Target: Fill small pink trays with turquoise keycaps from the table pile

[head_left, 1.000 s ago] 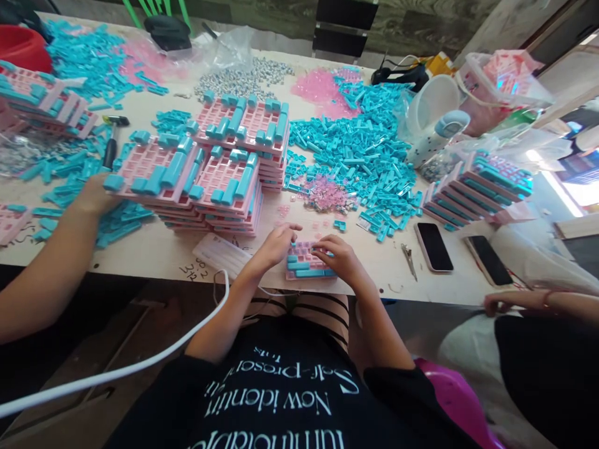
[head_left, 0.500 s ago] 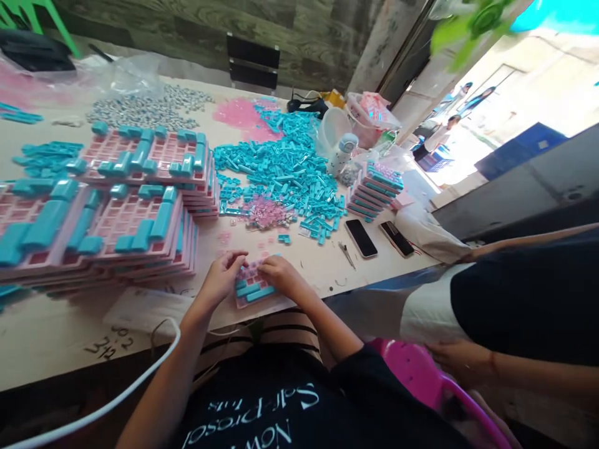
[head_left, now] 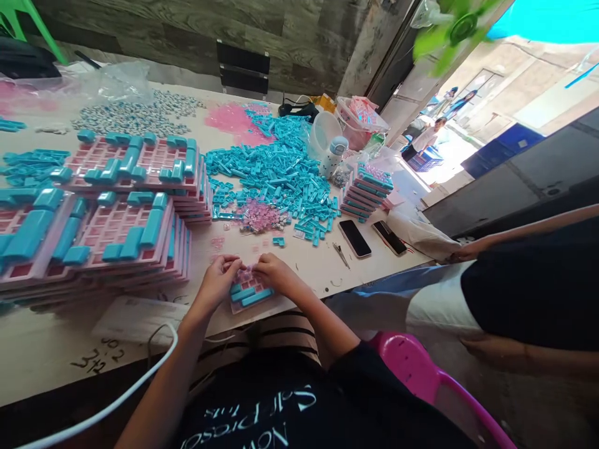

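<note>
A small pink panel (head_left: 238,305) with blue bars and a grid of pink squares lies at the table's near edge in front of me. My left hand (head_left: 219,277) is at its upper left, thumb and forefinger closed together. My right hand (head_left: 275,273) reaches over its upper right side, fingers pinched down near the pink grid. Whatever sits between the fingertips of either hand is too small or hidden to make out. Just beyond the panel is a heap of small clear-pink pieces (head_left: 262,216), with a few loose squares and one blue piece (head_left: 278,241) nearby.
Stacks of pink-and-blue panels (head_left: 121,231) rise at left. A large pile of blue pieces (head_left: 281,162) covers the middle. Two phones (head_left: 354,238), tweezers (head_left: 341,254) and a smaller panel stack (head_left: 365,193) are at right. A white cable (head_left: 140,380) crosses my left arm; a co-worker (head_left: 528,287) stands right.
The camera view has shifted slightly. Both my hands stay at the panel, with only small finger movement. The co-worker's lower hand has moved away to the right from the pink chair.
</note>
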{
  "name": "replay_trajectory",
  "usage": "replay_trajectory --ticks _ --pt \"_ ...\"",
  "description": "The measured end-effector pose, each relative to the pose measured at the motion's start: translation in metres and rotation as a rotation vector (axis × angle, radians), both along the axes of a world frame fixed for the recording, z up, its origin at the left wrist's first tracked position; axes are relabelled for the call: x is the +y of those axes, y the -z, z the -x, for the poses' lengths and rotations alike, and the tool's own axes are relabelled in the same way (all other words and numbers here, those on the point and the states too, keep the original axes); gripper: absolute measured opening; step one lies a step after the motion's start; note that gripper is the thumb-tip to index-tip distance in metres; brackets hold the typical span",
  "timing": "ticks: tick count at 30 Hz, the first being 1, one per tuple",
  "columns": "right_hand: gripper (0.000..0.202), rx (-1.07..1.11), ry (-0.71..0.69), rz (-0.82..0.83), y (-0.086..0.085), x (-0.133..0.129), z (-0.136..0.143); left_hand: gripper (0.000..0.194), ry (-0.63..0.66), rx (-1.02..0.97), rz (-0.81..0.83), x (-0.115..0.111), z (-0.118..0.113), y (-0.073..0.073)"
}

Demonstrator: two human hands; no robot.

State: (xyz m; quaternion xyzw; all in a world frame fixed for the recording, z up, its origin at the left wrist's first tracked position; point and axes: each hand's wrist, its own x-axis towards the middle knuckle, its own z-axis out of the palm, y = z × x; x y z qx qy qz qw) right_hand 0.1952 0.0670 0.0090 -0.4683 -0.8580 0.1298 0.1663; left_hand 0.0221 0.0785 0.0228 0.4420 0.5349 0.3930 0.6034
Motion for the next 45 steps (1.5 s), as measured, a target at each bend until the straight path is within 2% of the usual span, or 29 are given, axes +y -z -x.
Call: replay_trajectory --ticks 6,10,15,18,21,27,31,35,37,41,45 --pt "0.012 0.022 -0.006 -0.012 0.004 -0.002 -0.001 0.049 0.014 0.048 -0.031 -0.003 -0.001 -0.007" --pt "0.011 0.173 -0.001 -0.029 0.005 -0.006 -0.004 0.045 0.012 0.065 -0.052 -0.006 0.001 -0.011" --pt "0.014 0.517 0.065 -0.043 -0.008 -0.010 -0.008 0.042 -0.006 0.079 -0.052 -0.007 0.002 -0.013" --pt "0.018 0.580 0.086 -0.042 -0.018 -0.010 -0.008 0.037 0.017 0.087 -0.052 -0.006 -0.002 -0.013" --pt "0.024 0.574 0.035 -0.031 -0.021 -0.010 -0.004 0.036 0.059 0.095 -0.059 -0.006 -0.007 -0.012" --pt "0.019 0.559 0.014 -0.053 -0.017 -0.009 -0.003 0.048 0.147 0.054 -0.106 -0.009 -0.014 -0.009" --pt "0.017 0.430 0.002 -0.069 -0.014 -0.008 -0.009 0.032 0.243 0.333 -0.210 -0.005 -0.008 -0.012" --pt "0.018 0.295 0.021 -0.062 -0.005 -0.006 -0.015 0.033 0.283 0.735 -0.301 0.007 0.005 -0.020" --pt "0.019 0.242 0.019 -0.063 0.000 -0.006 -0.015 0.032 0.320 0.861 -0.308 0.014 0.009 -0.022" --pt "0.021 0.169 0.014 -0.107 0.009 -0.006 -0.014 0.036 0.527 0.873 -0.373 0.023 0.007 -0.018" --pt "0.021 0.112 -0.003 -0.130 0.012 -0.005 -0.014 0.041 0.614 0.834 -0.383 0.029 0.002 -0.007"
